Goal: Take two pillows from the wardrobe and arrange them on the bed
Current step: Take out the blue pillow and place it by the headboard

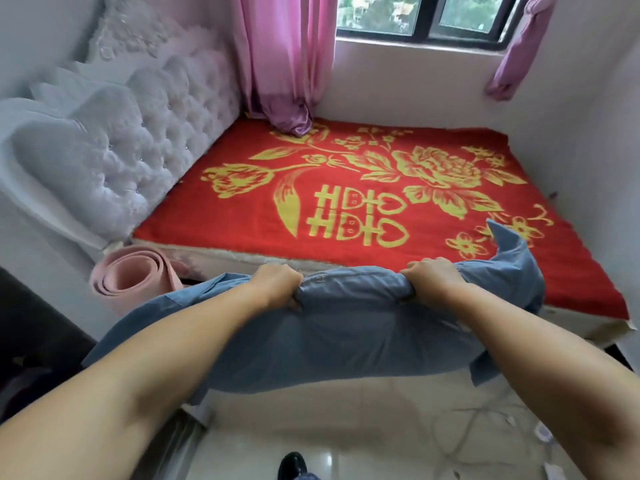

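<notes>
Holding the pillow (346, 327) out in front with both hands, above the floor (329, 410) just short of the bed (242, 230) edge. Left hand (277, 285) and right hand (433, 278) are each fisted tight on the far top edge of the blue cover, fingers (294, 301) curled under a bunched fold; pillow sags between and below them, one corner poking up on the right over the red blanket. Only one pillow in view, none lying on the bed yet, so I judge the task is at placing the first one; wardrobe not visible.

To do this step well, I'd say: carry it forward and left so it lands at the headboard (138, 140) end, long side along the headboard, keep both grips level so it doesn't twist, let go once it rests flat, then smooth the bunched fabric. Leave room beside it for the second pillow. Mind the curtain (287, 81) hanging onto the far corner of the bed.

Containers: nothing here really holds anything. Rolled pink mat (135, 278) stands on the floor between headboard and bed side, nothing seen inside its roll. Bed carries only the blanket and the curtain end
</notes>
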Demonstrator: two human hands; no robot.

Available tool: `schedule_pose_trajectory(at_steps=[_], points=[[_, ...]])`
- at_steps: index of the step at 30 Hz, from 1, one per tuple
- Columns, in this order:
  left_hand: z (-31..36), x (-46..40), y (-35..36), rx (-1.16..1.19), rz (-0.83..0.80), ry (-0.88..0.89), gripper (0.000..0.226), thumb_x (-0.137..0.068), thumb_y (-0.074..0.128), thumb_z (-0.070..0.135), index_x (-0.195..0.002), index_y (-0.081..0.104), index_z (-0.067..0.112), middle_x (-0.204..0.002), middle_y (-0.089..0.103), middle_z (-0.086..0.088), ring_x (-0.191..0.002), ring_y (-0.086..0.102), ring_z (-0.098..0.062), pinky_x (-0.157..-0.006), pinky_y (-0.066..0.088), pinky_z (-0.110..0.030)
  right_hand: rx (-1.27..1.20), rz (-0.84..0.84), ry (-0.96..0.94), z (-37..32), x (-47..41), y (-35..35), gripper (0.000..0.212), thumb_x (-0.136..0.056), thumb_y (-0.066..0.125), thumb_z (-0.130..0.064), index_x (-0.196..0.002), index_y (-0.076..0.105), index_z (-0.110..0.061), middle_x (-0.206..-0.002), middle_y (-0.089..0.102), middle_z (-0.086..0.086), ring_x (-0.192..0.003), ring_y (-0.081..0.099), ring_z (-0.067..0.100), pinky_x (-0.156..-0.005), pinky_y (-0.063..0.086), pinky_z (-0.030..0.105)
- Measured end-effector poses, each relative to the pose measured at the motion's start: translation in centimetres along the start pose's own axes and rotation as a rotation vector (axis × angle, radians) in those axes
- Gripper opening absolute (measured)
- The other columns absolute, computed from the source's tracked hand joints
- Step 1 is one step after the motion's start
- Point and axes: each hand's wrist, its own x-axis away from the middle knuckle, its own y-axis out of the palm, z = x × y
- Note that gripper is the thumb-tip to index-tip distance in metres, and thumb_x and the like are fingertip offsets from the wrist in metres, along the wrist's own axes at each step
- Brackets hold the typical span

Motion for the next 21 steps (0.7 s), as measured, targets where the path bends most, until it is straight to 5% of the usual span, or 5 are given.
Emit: schedule_pose_trajectory(at_steps=[5, 21], points=[[-2.9, -7.7, -5.3, -0.051, 0.033, 0.036, 0.050, -0.068, 0.071, 0.056, -0.100, 0.060, 0.019, -0.105, 0.069, -0.006, -0.098, 0.065, -0.028, -0.066, 0.044, -0.030, 0.024, 0.041, 0.065, 4.4, -6.2, -3.0, 0.027, -0.091, 0.048, -0.029, -0.114, 0.062, -0.034, -0.119, 0.063, -0.006, -0.114, 0.060, 0.021, -0.086, 0.043, 0.032], [-10.3, -28.1, -17.8, -0.131, 0.151, -0.043, 0.062, -0.067, 0.074, 0.054, -0.104, 0.049, 0.010, -0.106, 0.065, -0.015, -0.097, 0.063, -0.034, -0.069, 0.048, -0.036, 0.021, 0.156, 0.022, 17.1, -28.0, -9.6, 0.025, -0.090, 0.054, -0.043, -0.109, 0.064, -0.031, -0.115, 0.065, -0.003, -0.110, 0.062, 0.023, -0.082, 0.044, 0.032]])
